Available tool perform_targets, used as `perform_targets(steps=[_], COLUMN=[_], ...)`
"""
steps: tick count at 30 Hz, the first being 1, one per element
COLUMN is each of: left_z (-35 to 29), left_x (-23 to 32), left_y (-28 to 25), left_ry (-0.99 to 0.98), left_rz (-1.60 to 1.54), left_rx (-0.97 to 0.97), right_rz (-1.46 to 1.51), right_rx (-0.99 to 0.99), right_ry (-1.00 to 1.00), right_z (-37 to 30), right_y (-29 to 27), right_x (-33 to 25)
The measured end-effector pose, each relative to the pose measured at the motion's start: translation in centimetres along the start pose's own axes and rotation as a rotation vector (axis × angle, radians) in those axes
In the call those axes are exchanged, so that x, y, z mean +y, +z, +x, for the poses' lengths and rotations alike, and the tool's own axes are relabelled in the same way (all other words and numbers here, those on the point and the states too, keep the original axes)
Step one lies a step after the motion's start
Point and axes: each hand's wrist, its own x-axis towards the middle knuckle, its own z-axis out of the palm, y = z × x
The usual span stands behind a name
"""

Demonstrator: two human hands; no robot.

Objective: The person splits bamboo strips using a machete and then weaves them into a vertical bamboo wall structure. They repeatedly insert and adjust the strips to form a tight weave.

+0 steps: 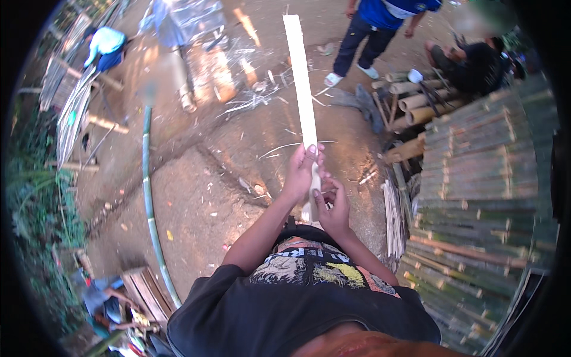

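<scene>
A long, flat, pale bamboo strip [301, 83] stretches away from my waist, over the dirt ground. My left hand [302, 171] is closed around its lower part, thumb lying along the top face. Closer to my body, my right hand [334, 207] has its fingers curled and thumb bent beside the strip's near end, touching its edge. Whatever is pinched in those right fingers is too small or hidden to make out. The strip's near end reaches down to my waist.
At right lies a large bamboo slat panel [476, 196], with stacked bamboo poles [425, 101] beyond it. A long green bamboo pole [147, 178] lies on the left. Shavings [256, 98] litter the ground ahead. A person in blue [372, 30] stands there; others sit or crouch around.
</scene>
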Motion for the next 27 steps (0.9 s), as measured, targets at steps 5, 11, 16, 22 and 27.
perform_targets(steps=[5, 11, 16, 22, 27], left_z=[6.3, 11.9, 16.4, 22.1, 29.8], left_x=[1.4, 6.0, 13.0, 18.6, 25.7], left_y=[-9.1, -15.9, -17.3, -23.0, -29.3], left_ry=[-0.102, -0.369, -0.498, -0.445, -0.393], left_rz=[0.074, 0.356, 0.492, 0.317, 0.137], left_rx=[0.232, 0.353, 0.293, 0.417, 0.496], right_rz=[-0.218, -0.464, -0.949, -0.826, -0.627], right_rx=[-0.454, -0.479, -0.487, -0.805, -0.876], right_ry=[0.148, -0.026, -0.757, -1.100, -1.331], right_z=[6.4, 22.0, 36.0, 51.9, 63.2], right_y=[1.7, 4.4, 13.0, 25.0, 37.7], right_x=[3.8, 5.7, 2.1, 2.3, 2.6])
